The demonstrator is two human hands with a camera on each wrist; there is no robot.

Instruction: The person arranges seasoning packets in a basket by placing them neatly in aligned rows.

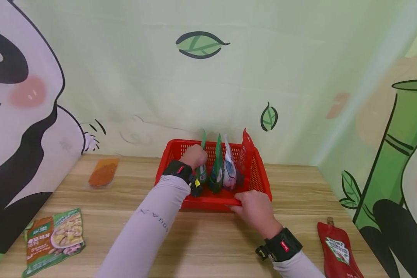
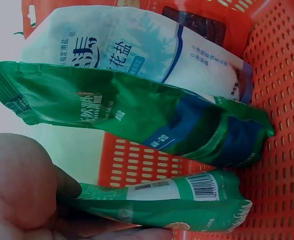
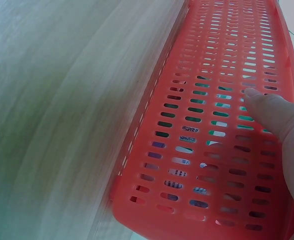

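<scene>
A red plastic basket (image 1: 208,203) with slotted walls stands on the wooden table against the backdrop. My left hand (image 1: 194,156) reaches into its left part and pinches a green and white bag (image 2: 152,202), thumb on one side and fingers on the other. To its right, a green salt bag (image 2: 127,110), a white and blue salt bag (image 2: 152,50) and a red packet (image 1: 246,156) stand upright in a row. My right hand (image 1: 257,210) grips the basket's near rim towards the right corner, its thumb (image 3: 267,107) lying against the slotted outer wall.
On the left of the table lie a clear packet of orange-red contents (image 1: 103,172) and a green and brown food bag (image 1: 55,240). A red Heinz ketchup pouch (image 1: 339,249) lies at the front right. Behind the table hangs a printed backdrop (image 1: 208,96).
</scene>
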